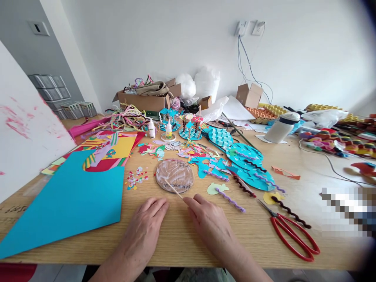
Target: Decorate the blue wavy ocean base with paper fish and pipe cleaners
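A round brown cardboard disc point(179, 172) with printed lettering lies on the table, whitish streaks smeared over its face. Between the thumb and fingers of my right hand point(207, 213) is a thin pale stick point(173, 188), its far end touching the disc. My left hand point(148, 219) rests on the tabletop just in front of the disc, fingers stretched out and holding nothing. Small coloured paper bits point(136, 179) are scattered left of the disc. A pale green paper cutout point(216, 188) and a purple wavy pipe cleaner point(232, 201) lie to its right.
Red-handled scissors point(290, 235) lie at right. A blue sheet point(88, 196) covers the left side. Blue paper-covered ovals point(248, 164), paper scraps, glue bottles point(168, 130) and a white bottle point(282, 127) stand or lie farther back. A cardboard box point(143, 101) is by the wall.
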Action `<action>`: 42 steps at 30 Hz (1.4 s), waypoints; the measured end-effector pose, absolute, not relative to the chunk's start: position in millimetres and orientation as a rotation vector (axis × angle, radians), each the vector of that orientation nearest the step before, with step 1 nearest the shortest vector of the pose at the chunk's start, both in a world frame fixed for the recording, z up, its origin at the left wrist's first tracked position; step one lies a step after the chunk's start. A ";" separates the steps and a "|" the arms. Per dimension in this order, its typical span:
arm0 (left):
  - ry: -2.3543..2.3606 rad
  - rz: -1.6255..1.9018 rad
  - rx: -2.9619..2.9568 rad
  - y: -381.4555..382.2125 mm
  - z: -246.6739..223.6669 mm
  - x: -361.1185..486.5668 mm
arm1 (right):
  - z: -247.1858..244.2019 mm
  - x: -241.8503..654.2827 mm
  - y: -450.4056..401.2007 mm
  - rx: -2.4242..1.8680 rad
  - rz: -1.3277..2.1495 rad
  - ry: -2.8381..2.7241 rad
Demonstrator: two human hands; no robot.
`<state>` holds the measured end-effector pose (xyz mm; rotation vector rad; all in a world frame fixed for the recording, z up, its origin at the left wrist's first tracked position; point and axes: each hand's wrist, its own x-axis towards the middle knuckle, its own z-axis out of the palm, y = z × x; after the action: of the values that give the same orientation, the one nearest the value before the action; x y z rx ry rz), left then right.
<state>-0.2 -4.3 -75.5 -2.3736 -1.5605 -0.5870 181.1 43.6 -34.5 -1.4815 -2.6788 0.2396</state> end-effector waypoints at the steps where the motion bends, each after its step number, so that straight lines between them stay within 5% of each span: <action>1: -1.556 -0.615 -2.364 -5.8 -75.2 -0.8 | -34.2 181.0 44.8 -1.468 0.241 -2.691; 15: -1.604 -0.988 -2.451 -26.7 -65.6 -0.5 | -19.1 210.9 94.9 -1.006 0.201 -2.791; 42: -1.484 -0.891 -2.437 -23.1 -64.9 -3.6 | -22.8 182.5 181.6 -0.621 0.317 -2.846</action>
<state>-3.6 -23.1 -64.9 -2.4372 -1.4840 -0.8908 182.5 181.6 -22.8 -0.6209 -2.8460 0.3171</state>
